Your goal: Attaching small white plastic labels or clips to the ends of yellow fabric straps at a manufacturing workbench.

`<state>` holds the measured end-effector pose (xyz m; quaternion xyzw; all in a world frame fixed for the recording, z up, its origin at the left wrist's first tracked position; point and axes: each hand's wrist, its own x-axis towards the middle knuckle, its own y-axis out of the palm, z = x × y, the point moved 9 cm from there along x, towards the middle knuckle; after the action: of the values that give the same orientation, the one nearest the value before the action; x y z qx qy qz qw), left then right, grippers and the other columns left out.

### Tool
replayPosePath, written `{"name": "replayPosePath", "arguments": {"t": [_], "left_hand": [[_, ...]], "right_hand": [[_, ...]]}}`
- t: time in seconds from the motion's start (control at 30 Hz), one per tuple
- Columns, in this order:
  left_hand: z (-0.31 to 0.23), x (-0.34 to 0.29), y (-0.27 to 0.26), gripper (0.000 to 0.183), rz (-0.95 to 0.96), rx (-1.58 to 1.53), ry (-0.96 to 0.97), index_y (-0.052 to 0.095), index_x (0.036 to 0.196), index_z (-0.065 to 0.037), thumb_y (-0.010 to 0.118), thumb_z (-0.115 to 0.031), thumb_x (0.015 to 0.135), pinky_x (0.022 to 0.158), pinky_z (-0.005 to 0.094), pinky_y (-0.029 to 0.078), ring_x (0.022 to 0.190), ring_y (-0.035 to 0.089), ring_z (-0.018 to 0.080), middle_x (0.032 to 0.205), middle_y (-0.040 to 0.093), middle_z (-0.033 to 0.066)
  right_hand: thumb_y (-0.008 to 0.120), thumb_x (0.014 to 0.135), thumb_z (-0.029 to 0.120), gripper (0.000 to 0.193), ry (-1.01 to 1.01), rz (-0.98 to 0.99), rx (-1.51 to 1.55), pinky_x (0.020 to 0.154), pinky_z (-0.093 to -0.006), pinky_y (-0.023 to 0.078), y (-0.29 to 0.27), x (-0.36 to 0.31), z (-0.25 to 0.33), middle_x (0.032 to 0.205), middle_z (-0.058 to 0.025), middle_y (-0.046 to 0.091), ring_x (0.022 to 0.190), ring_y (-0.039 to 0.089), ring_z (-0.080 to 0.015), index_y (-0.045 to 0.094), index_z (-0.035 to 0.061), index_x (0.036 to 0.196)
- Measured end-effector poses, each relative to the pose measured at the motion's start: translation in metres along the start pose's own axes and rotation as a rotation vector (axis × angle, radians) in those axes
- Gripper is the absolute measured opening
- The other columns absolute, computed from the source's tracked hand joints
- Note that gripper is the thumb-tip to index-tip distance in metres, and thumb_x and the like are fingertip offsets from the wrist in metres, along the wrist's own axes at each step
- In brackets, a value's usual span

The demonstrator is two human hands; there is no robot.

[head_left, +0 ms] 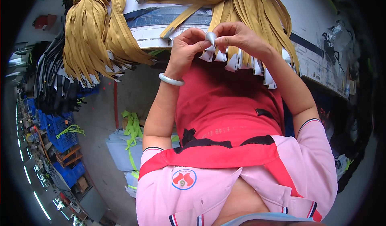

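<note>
My left hand [189, 49] and my right hand [238, 38] meet at the table's near edge, fingertips pinched together. Between them is a small silver-grey cone-shaped piece [211, 37]; its exact kind I cannot make out. White-tipped ends of long golden-brown fabric strips [265, 15] hang around and just below my fingers, and one white end [207, 56] sits directly under the pinch. Whether that end is joined to the grey piece is hidden by my fingers. A pale bangle [171, 79] circles my left wrist.
More golden-brown strips hang in a tied bundle [86, 29] at the table's left, with black strips [52, 79] beyond. The worn white table [155, 43] has dark tape across it. Blue crates [60, 131] and a pale stack with green ties [120, 145] are on the left.
</note>
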<state>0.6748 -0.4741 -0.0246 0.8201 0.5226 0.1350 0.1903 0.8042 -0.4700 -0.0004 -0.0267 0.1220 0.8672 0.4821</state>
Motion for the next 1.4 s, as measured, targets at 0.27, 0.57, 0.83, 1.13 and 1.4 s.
{"name": "replayPosePath", "arguments": {"t": [0.27, 0.57, 0.83, 1.13, 1.4], "left_hand": [[-0.005, -0.005, 0.000, 0.014, -0.124, 0.089, 0.034, 0.066, 0.092, -0.002, 0.074, 0.002, 0.082, 0.064, 0.0205, 0.051, 0.073, 0.064, 0.0077, 0.087, 0.070, 0.0031], [-0.038, -0.031, 0.034, 0.009, -0.310, 0.882, 0.571, 0.066, 0.091, 0.002, 0.066, 0.006, 0.084, 0.061, 0.0241, 0.051, 0.075, 0.064, 0.0111, 0.078, 0.059, 0.0049], [-0.028, -0.014, 0.011, 0.014, -0.012, 0.314, 0.145, 0.065, 0.105, 0.006, 0.061, 0.000, 0.093, 0.074, 0.0309, 0.062, 0.088, 0.068, 0.0188, 0.106, 0.060, 0.0097], [-0.024, -0.017, 0.011, 0.004, -0.049, 0.737, 0.302, 0.061, 0.089, 0.001, 0.063, 0.001, 0.092, 0.063, 0.0230, 0.051, 0.071, 0.062, 0.0090, 0.083, 0.064, 0.0048], [-0.029, -0.028, 0.023, 0.004, -0.113, 0.844, 0.433, 0.058, 0.090, 0.000, 0.061, 0.002, 0.092, 0.062, 0.0228, 0.050, 0.067, 0.063, 0.0110, 0.078, 0.063, 0.0057]], "right_hand": [[0.071, 0.089, 0.013, 0.017, -0.065, -0.050, -0.285, 0.057, -0.0234, 0.048, 0.009, -0.003, 0.021, 0.075, -0.0013, 0.063, 0.064, 0.060, -0.0087, 0.060, 0.0015, 0.081], [0.060, 0.086, 0.006, 0.008, -0.568, -0.423, -0.955, 0.061, -0.0415, 0.047, 0.021, -0.014, 0.035, 0.079, -0.0126, 0.056, 0.071, 0.057, -0.0353, 0.053, 0.0036, 0.088], [0.061, 0.091, -0.003, 0.011, -0.498, -0.238, -0.562, 0.067, -0.0241, 0.052, 0.010, -0.020, 0.026, 0.083, -0.0034, 0.060, 0.074, 0.063, -0.0099, 0.062, 0.0021, 0.101], [0.064, 0.095, 0.022, 0.021, -0.099, -0.257, -0.323, 0.059, -0.0216, 0.045, 0.007, -0.021, 0.001, 0.072, 0.0009, 0.060, 0.066, 0.056, -0.0059, 0.064, 0.0013, 0.091], [0.064, 0.095, 0.019, 0.020, -0.132, -0.362, -0.421, 0.057, -0.0223, 0.044, -0.019, -0.039, -0.008, 0.070, 0.0022, 0.057, 0.062, 0.052, -0.0049, 0.062, 0.0014, 0.088]]}}
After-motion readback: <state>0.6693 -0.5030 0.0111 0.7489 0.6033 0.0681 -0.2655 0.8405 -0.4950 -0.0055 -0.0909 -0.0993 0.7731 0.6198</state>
